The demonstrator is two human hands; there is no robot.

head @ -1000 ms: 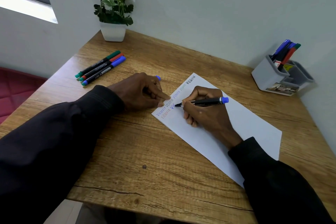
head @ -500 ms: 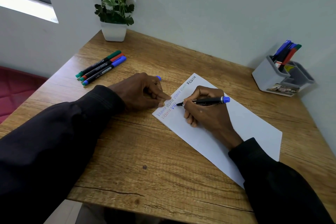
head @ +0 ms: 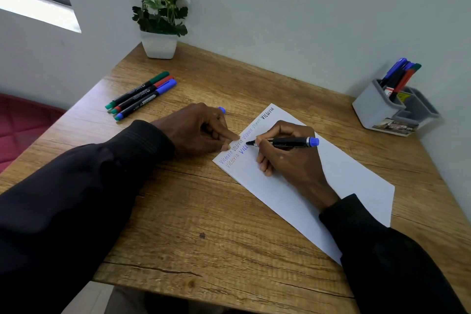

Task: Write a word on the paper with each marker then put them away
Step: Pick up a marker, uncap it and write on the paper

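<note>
The right hand (head: 288,158) lies on the white sheet of paper (head: 344,181), and its fingers (head: 265,139) pinch a black marker with a blue end (head: 285,142). The marker lies almost flat, with its tip down on the paper beside some blue letters. The left hand (head: 196,132) is curled up, with two fingertips pressed on the near corner of the paper. A small blue cap (head: 222,110) pokes out behind this hand. Both arms wear dark sleeves. The paper lies slanted on the brown wooden desk (head: 204,211) and has words in many colours along its top edge. Three black markers with green, red and blue caps (head: 141,95) lie side by side at the far left. A grey plastic pen holder (head: 374,109) with more markers stands at the far right. A white pot with a green plant (head: 159,44) sits by the pale wall, near a window.
</note>
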